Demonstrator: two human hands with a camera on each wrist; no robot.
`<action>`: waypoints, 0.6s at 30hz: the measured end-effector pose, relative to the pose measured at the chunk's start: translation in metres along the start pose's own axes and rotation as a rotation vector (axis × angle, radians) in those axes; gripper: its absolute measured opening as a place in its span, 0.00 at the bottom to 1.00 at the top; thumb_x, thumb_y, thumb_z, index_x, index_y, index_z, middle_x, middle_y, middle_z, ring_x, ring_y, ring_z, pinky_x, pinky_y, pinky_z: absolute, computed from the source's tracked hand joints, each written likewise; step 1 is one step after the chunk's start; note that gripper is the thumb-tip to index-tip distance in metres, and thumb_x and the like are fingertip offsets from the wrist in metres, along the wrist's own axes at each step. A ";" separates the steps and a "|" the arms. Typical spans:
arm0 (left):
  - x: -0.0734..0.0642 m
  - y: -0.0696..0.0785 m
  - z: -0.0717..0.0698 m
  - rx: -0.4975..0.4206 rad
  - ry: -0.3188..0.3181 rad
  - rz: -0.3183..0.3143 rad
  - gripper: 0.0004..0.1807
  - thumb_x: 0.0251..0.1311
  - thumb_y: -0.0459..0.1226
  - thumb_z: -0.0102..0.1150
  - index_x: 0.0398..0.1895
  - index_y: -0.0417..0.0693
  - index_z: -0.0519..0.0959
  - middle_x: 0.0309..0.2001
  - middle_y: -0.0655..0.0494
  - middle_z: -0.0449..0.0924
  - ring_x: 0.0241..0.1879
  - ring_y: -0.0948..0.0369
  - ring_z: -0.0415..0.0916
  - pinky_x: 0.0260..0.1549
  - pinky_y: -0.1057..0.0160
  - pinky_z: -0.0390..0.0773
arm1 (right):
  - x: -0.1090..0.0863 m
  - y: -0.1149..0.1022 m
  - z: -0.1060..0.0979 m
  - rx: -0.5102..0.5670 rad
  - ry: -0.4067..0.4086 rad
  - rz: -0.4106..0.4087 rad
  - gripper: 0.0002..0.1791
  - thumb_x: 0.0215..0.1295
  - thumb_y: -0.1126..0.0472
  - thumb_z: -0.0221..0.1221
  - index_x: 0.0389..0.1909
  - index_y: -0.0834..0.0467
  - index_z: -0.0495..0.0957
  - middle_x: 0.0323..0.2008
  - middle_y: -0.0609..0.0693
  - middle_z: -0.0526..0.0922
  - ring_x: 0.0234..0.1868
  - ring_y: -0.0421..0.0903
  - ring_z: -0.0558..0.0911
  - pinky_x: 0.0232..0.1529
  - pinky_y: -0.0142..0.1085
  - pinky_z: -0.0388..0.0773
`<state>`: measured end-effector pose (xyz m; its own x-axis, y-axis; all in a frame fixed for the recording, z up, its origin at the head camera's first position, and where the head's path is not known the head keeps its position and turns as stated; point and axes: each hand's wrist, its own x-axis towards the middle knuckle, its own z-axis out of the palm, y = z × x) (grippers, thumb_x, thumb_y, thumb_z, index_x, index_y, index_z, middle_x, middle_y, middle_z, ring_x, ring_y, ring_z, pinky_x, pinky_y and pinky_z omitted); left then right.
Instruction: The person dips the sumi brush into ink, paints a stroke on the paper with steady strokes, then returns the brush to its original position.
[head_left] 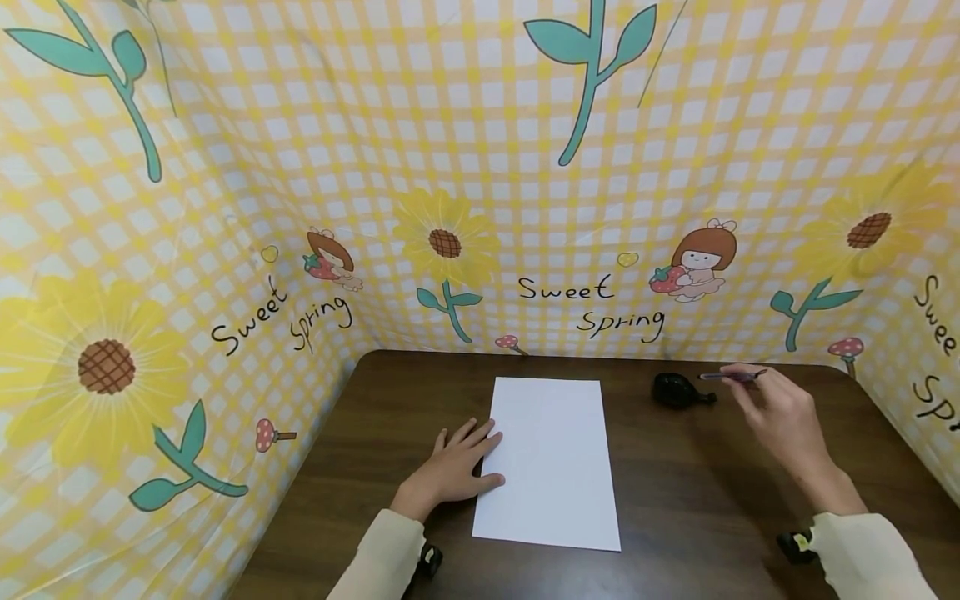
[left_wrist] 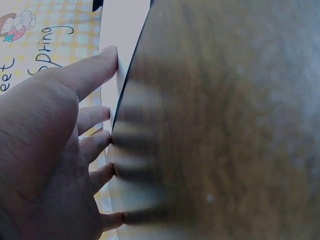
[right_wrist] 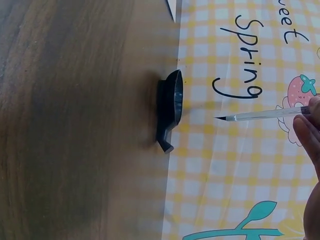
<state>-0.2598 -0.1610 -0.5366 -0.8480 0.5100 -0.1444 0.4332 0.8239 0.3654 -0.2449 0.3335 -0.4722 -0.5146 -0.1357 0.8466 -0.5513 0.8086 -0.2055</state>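
My left hand [head_left: 450,468] lies with fingers spread at the left edge of a blank white sheet of paper [head_left: 551,467]. Its thumb and some fingertips rest on that edge, and the left wrist view shows the thumb over the paper [left_wrist: 127,30]. Farther right, my right hand [head_left: 783,417] pinches a slim brush [right_wrist: 260,115] by its handle, above the table. The bristle tip is dark and points left. Close to it sits a small black dish [head_left: 677,390] with a short handle-like spout, its hollow facing up.
Under everything is a dark brown wooden table [head_left: 675,517]. A yellow checked cloth [head_left: 540,208] with flowers and lettering hangs along its back and both sides. Each sleeve has a black wrist device, such as the right one [head_left: 797,547].
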 end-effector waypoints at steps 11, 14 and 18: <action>-0.001 0.000 0.001 -0.005 0.000 0.000 0.43 0.73 0.62 0.57 0.85 0.57 0.61 0.87 0.56 0.51 0.87 0.45 0.42 0.78 0.23 0.40 | 0.001 0.003 0.005 0.040 0.062 0.032 0.32 0.81 0.39 0.52 0.49 0.64 0.88 0.42 0.60 0.92 0.53 0.18 0.76 0.57 0.10 0.62; -0.001 0.000 0.001 -0.007 0.001 0.001 0.43 0.73 0.62 0.57 0.85 0.57 0.61 0.87 0.56 0.51 0.87 0.45 0.42 0.78 0.23 0.41 | 0.003 0.001 0.004 0.055 0.063 0.050 0.19 0.79 0.52 0.61 0.48 0.65 0.88 0.41 0.61 0.92 0.56 0.09 0.69 0.56 0.09 0.62; -0.001 0.000 0.001 -0.005 0.002 0.001 0.43 0.73 0.62 0.57 0.85 0.57 0.61 0.87 0.56 0.51 0.87 0.45 0.42 0.78 0.23 0.40 | 0.006 -0.001 0.004 0.058 0.059 0.088 0.12 0.62 0.76 0.71 0.46 0.67 0.88 0.39 0.62 0.92 0.53 0.07 0.69 0.53 0.08 0.64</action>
<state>-0.2590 -0.1614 -0.5375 -0.8480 0.5104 -0.1427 0.4325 0.8221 0.3704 -0.2499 0.3296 -0.4682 -0.5242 -0.0303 0.8510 -0.5438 0.7810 -0.3071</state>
